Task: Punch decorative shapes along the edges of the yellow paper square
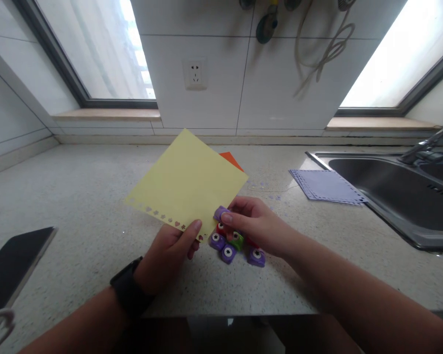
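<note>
My left hand [170, 253] pinches the near corner of a pale yellow paper sheet [186, 179], thumb on top. Small shapes are punched out along the sheet's near edge. My right hand [256, 223] grips a small purple paper punch [220, 213] at the sheet's right corner. Just below lies a cluster of several little punches [236, 246] on the counter, purple, red and green ones. A black watch sits on my left wrist.
An orange sheet [232, 160] peeks out behind the yellow one. A lilac punched sheet [327, 186] lies by the steel sink [402, 196] at right. A dark phone [16, 263] rests at the left. The speckled counter [77, 196] ends close to me.
</note>
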Demonstrator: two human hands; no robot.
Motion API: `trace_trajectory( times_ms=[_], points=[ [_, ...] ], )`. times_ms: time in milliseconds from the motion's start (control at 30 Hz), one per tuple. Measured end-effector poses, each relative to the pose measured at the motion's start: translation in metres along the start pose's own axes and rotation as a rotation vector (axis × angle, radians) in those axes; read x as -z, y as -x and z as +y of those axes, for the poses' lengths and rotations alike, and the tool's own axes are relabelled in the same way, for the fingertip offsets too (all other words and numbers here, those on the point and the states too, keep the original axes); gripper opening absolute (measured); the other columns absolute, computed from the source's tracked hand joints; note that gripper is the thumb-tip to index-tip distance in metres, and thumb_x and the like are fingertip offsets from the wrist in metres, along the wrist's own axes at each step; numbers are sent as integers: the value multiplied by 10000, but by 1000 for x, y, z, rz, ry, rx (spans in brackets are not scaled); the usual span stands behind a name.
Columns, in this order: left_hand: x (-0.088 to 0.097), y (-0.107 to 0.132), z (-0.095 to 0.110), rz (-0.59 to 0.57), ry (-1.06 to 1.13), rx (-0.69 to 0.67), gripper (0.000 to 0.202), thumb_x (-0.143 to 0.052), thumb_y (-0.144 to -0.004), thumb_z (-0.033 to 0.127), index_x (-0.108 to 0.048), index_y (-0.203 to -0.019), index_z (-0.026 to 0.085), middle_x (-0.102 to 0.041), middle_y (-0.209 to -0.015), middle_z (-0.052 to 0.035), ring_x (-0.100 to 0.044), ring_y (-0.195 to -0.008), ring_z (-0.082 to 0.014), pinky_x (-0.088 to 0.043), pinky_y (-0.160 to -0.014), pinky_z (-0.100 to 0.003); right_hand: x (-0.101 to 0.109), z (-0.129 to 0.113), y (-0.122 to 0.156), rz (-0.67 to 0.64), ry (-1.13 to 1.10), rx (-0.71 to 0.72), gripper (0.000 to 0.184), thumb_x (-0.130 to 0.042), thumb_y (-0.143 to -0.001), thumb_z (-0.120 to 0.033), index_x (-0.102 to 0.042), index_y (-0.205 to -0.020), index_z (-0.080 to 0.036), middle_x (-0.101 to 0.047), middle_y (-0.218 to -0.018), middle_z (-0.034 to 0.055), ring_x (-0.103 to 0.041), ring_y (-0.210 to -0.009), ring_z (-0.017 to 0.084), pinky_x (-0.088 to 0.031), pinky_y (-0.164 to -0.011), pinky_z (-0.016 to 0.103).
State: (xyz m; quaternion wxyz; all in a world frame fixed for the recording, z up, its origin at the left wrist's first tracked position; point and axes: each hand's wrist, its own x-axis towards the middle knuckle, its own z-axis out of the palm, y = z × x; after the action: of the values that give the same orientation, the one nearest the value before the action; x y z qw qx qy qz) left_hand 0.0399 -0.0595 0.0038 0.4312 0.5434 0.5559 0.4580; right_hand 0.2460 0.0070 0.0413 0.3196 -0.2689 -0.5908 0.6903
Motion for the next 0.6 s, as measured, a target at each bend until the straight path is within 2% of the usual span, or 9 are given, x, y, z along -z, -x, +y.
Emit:
trace_trajectory(
  times_ms=[167,333,600],
  points=[
    [-2,1,2,-19,44,0,493,-526,-950,526,-583,-579,207,-593,-566,-31,-508,-496,-155,-404,-458,-282,-3,1,2,-34,-12,-36,290,-821,-821,-423,-710,-904,-169,-690,-745,20,-634,-614,118,-519,-570,240],
    [-4,3,8,-4,-37,-20,540,-490,-966,541,-552,-538,217,-552,-519,-15,-510,-491,-155,-400,-478,-286,-11,2,4,-69,-46,-96,311,-829,-810,-425,-698,-921,-165,-696,-735,16,-647,-612,117,-544,-573,239],
    [-4,7,12,-19,-89,-96,502,-483,-989,486,-536,-565,221,-511,-507,31,-456,-466,-128,-368,-476,-267,-15,2,3,-111,-94,-105,304,-822,-820,-415,-717,-940,-156,-679,-757,10,-618,-594,98,-549,-566,232]
  ],
)
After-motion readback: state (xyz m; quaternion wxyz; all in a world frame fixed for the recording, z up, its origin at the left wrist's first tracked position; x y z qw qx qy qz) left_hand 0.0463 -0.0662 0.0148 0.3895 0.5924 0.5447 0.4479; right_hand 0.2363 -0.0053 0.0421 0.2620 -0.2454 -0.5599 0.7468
